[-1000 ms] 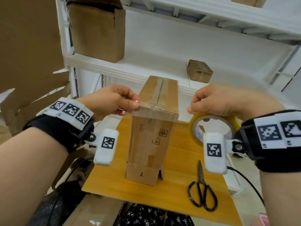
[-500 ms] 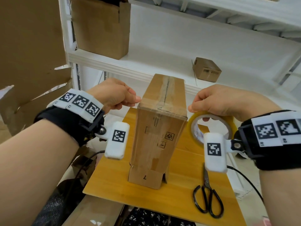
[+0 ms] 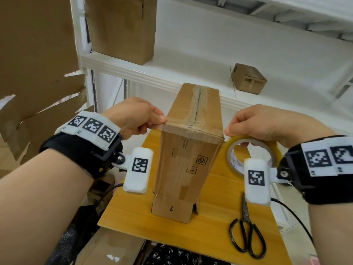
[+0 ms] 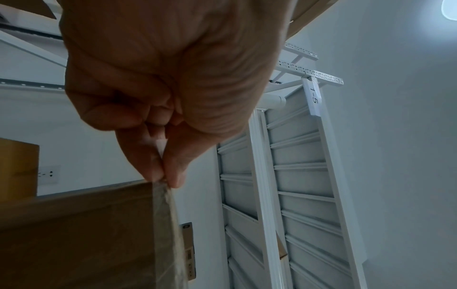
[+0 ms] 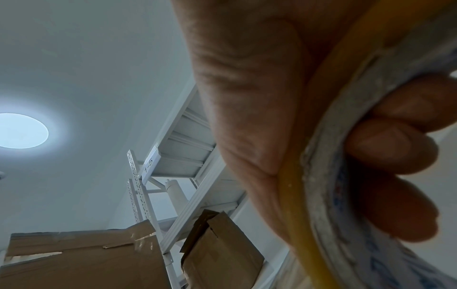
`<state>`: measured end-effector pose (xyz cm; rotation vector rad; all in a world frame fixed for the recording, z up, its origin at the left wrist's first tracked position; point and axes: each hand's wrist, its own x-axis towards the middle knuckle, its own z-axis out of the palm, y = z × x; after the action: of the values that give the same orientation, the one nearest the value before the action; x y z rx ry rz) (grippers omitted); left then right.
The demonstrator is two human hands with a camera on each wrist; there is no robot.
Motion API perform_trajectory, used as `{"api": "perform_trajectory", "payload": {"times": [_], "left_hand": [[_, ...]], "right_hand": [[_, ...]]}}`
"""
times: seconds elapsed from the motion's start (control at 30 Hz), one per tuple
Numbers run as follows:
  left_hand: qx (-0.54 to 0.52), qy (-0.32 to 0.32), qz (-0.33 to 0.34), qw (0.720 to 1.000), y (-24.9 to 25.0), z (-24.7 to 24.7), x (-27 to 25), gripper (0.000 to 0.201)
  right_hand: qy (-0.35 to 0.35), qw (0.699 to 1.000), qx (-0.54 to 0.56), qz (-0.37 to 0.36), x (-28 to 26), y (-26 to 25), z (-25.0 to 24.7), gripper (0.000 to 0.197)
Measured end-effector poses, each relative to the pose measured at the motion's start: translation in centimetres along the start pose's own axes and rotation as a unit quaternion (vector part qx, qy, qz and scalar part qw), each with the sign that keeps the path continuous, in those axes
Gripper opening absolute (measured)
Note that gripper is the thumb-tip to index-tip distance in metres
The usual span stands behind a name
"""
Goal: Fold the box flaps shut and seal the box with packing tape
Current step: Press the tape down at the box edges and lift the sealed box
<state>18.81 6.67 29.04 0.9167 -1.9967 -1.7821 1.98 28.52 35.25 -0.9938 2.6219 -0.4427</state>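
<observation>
From the head view, a tall, narrow cardboard box (image 3: 186, 159) stands upright near the middle of the wooden bench (image 3: 133, 217). Its top flaps are folded shut, with clear tape along the centre seam and a strip of tape (image 3: 191, 127) stretched across the near top edge. Printed symbols mark its front; a small bottom flap bears a "7". The left hand (image 3: 133, 116) pinches the strip's end at the box's left corner. The right hand (image 3: 267, 121) grips the tape roll (image 3: 252, 157) just right of the box. Black scissors (image 3: 247, 236) lie on the bench.

Left wrist view: thumb and fingers (image 4: 148, 162) clamped together on the tape end at the box corner (image 4: 158, 187).

Right wrist view: fingers (image 5: 395, 148) curled through the yellowish roll's (image 5: 321, 195) core, grip closed around it.
</observation>
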Motion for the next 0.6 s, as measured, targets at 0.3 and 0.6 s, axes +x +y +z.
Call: {"api": "perform_trajectory", "payload": {"times": [0.3,0.6], "left_hand": [[-0.070,-0.065,-0.038,0.995,-1.5,0.2,0.2,0.012],[-0.215,-0.098,-0.068,0.969,-2.9,0.9,0.2,0.018]], "right_hand": [[0.002,1.000,0.018,0.003,0.5,0.8,1.4,0.013],[-0.010,0.998,0.057,0.010,0.3,1.7,2.0,0.042]]}}
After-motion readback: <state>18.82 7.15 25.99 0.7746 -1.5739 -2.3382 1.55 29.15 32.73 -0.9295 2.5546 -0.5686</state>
